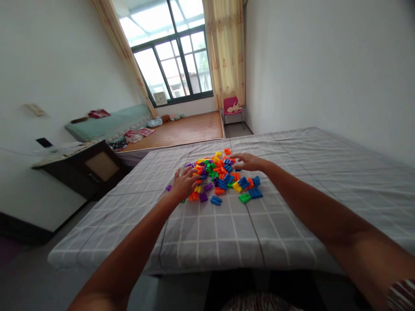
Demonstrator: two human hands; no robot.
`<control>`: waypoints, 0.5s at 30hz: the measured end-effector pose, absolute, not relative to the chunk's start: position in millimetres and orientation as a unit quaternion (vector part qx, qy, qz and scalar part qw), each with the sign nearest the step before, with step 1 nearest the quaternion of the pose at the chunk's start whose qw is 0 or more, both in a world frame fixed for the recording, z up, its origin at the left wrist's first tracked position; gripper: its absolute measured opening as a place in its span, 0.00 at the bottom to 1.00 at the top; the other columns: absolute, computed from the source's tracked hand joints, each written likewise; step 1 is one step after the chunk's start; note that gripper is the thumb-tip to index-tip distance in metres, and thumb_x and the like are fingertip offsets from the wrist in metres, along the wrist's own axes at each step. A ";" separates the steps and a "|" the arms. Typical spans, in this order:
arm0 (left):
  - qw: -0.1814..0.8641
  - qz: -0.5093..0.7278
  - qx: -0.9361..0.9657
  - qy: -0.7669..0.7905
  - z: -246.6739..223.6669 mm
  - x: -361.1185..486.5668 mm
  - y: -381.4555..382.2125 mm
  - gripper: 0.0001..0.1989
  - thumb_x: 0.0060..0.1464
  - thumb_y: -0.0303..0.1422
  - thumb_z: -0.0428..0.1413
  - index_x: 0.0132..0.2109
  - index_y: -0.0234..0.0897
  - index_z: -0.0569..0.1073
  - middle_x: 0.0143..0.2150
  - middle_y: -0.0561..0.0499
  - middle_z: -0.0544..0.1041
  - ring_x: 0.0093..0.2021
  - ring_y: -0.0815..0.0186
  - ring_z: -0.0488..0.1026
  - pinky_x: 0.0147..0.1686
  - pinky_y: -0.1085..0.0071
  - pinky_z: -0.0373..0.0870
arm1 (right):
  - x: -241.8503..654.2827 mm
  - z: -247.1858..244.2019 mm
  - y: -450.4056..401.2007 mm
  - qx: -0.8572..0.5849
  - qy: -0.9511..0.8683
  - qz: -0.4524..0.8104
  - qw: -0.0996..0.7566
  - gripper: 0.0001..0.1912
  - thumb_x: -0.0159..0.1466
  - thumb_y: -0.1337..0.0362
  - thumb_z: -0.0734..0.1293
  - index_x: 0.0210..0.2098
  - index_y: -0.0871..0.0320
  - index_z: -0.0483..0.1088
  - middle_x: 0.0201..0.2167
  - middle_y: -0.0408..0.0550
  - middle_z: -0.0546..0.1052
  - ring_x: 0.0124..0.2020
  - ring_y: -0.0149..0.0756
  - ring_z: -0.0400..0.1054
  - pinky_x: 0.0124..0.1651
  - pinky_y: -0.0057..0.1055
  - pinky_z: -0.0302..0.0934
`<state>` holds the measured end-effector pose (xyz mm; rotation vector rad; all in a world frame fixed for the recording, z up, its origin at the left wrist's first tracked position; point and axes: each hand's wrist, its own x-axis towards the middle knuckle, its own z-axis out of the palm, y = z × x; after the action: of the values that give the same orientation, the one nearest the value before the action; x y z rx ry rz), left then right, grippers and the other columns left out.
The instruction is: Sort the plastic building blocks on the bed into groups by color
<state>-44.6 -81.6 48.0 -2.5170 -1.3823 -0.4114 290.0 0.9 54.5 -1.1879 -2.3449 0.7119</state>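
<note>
A loose pile of plastic building blocks (pixel 212 169) in orange, green, blue, purple and yellow lies on the grey checked sheet. My left hand (pixel 184 183) rests at the pile's left side, fingers spread over some orange and purple pieces. At the right rear edge of the pile is my right hand (pixel 248 162), its fingers apart and reaching toward blue and orange pieces. A blue block (pixel 216 200) lies apart at the front. To the right, yellow, blue, orange and green pieces form a cluster (pixel 249 188); whether they are joined I cannot tell.
The bed (pixel 292 160) under the sheet reaches to the right wall. Behind it stands another bed with a brown mat (pixel 191 125). A dark cabinet (pixel 97 168) is on the left. A pink chair (pixel 231 103) holding a soft toy stands near the window (pixel 175 65).
</note>
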 end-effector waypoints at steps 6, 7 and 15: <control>0.052 -0.132 -0.958 -0.250 38.1 50.3 -126.3 0.16 0.61 0.32 0.48 0.54 0.47 0.72 0.60 0.51 0.69 0.65 0.61 0.57 0.64 0.58 0.50 | 345.6 25.1 -12.8 -0.440 -0.851 0.277 0.068 0.46 0.41 0.50 0.77 0.58 0.53 0.68 0.53 0.54 0.73 0.47 0.47 0.71 0.47 0.35 0.67; 0.044 -0.116 -0.970 -0.208 33.0 67.5 -130.6 0.17 0.62 0.33 0.48 0.55 0.48 0.71 0.61 0.52 0.68 0.65 0.61 0.57 0.64 0.59 0.50 | 342.0 17.6 -14.1 -0.422 -0.853 0.298 0.074 0.43 0.43 0.51 0.77 0.57 0.53 0.68 0.52 0.52 0.74 0.46 0.45 0.72 0.46 0.34 0.67; 0.091 -0.057 -0.963 -0.248 22.9 64.3 -114.9 0.14 0.61 0.32 0.49 0.51 0.46 0.73 0.54 0.51 0.74 0.60 0.63 0.62 0.63 0.60 0.48 | 252.0 12.0 -22.2 -0.353 -0.841 0.335 0.237 0.23 0.55 0.62 0.70 0.51 0.56 0.73 0.43 0.49 0.79 0.43 0.39 0.72 0.48 0.34 0.67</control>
<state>64.3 -114.9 22.9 -2.8613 -0.7363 -0.1695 252.0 -22.2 12.0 -0.9662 -2.3046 0.9180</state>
